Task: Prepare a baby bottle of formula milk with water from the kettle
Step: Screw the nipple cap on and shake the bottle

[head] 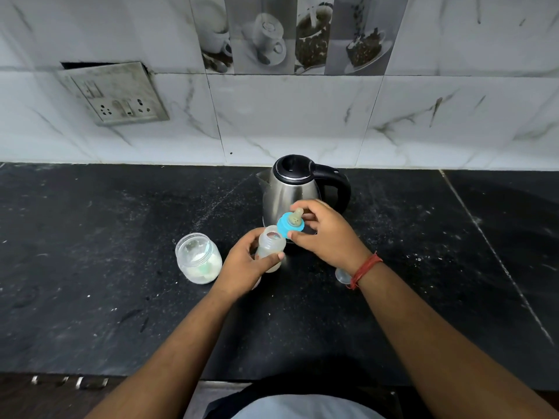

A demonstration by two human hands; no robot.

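Observation:
My left hand [243,267] grips a clear baby bottle [271,244] with its mouth uncovered, held just above the black counter. My right hand [325,234] pinches the blue screw ring with its teat [291,225], tilted and just off the bottle's mouth to the right. Behind both hands stands a steel kettle [292,189] with a black lid and a black handle pointing right. An open glass jar of white formula powder [198,257] stands left of the bottle, with something green inside it.
A small clear cap [342,275] lies on the black counter [90,237] by my right wrist. A wall socket plate [116,93] sits on the tiled wall at the upper left. The counter's front edge runs along the bottom.

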